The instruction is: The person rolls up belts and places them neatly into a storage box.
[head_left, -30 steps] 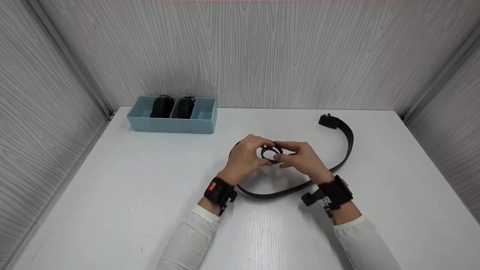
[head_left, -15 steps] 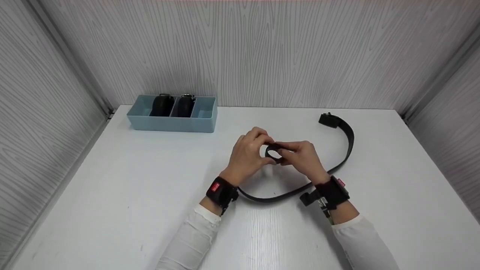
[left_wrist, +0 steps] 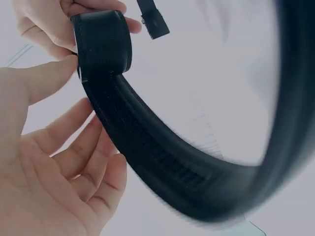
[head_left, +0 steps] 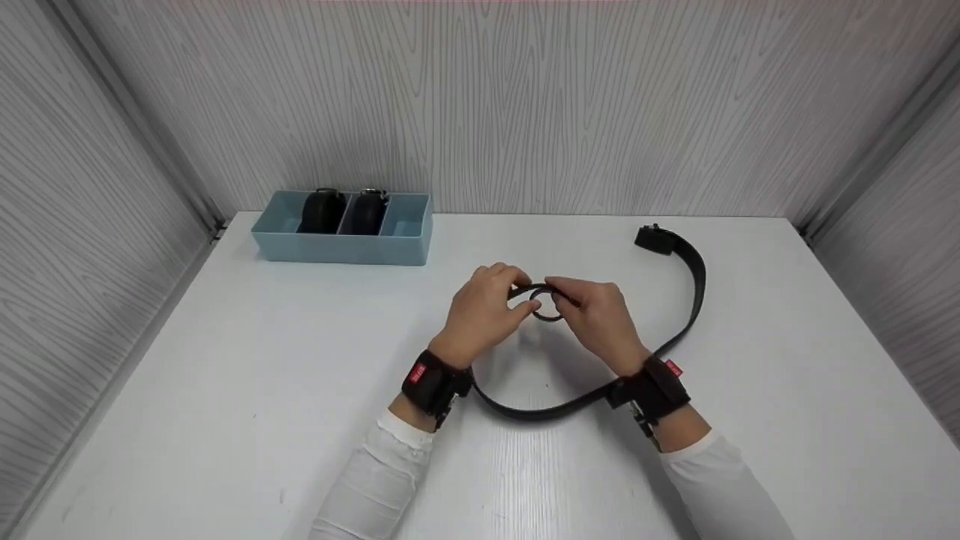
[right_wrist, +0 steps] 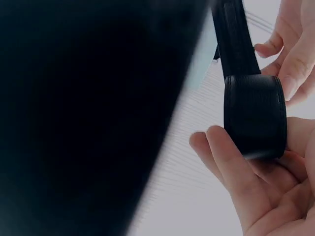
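Together my left hand (head_left: 480, 311) and right hand (head_left: 600, 319) pinch the belt's (head_left: 686, 319) rolled end (head_left: 546, 301), its buckle (head_left: 651, 238) lying at two o'clock.

On my white worktop (head_left: 225, 390), near its far left corner, stands a light blue tray (head_left: 341, 247) with three compartments. A dark rolled belt (head_left: 322, 211) stands in the left compartment, another rolled belt (head_left: 369, 211) in the middle one. Grey wood-grain walls (head_left: 525, 105) close in the worktop's far edge and sides.
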Available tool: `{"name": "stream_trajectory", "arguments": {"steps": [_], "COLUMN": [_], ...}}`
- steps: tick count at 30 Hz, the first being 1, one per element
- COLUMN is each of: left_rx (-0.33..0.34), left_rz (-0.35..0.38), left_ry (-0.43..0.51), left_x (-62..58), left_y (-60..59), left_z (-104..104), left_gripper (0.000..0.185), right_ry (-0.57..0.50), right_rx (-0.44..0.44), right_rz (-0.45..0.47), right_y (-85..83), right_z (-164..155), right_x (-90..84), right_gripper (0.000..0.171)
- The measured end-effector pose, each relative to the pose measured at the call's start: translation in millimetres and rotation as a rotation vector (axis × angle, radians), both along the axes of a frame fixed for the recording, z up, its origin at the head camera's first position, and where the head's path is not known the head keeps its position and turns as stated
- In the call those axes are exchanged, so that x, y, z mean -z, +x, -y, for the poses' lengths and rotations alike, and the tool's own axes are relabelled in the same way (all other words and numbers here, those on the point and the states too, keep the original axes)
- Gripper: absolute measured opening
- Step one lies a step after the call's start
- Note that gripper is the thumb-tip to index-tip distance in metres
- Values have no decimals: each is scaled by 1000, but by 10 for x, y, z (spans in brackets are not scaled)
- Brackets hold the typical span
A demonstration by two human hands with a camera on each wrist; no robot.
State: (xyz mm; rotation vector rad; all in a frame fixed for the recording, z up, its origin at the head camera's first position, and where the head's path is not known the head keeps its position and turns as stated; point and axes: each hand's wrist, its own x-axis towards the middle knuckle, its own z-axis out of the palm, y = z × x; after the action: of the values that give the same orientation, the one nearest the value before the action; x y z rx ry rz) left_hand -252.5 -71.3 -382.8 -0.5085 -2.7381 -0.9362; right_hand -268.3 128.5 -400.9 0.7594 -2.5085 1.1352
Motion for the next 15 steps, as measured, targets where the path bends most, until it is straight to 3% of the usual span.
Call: {"name": "stream_trajectory", "arguments": {"steps": [9, 11, 15], "left_rx": [-10, -8, 8], "left_rz": [105, 82, -33], "left_ry": [55, 42, -10], "left_x": [-45, -46, -40], "left_y": [1, 2, 14], "left_z": [54, 56, 50], "left_gripper": [18, 13, 6], "right_ry": [1, 1, 14], "right_rx": [-43, -43, -26], "right_rz": [-91, -89, -16], "right_y": [50, 58, 86], "right_z": [65, 79, 87], "right_x": [-24, -27, -82], "right_gripper": [27, 27, 24]}}
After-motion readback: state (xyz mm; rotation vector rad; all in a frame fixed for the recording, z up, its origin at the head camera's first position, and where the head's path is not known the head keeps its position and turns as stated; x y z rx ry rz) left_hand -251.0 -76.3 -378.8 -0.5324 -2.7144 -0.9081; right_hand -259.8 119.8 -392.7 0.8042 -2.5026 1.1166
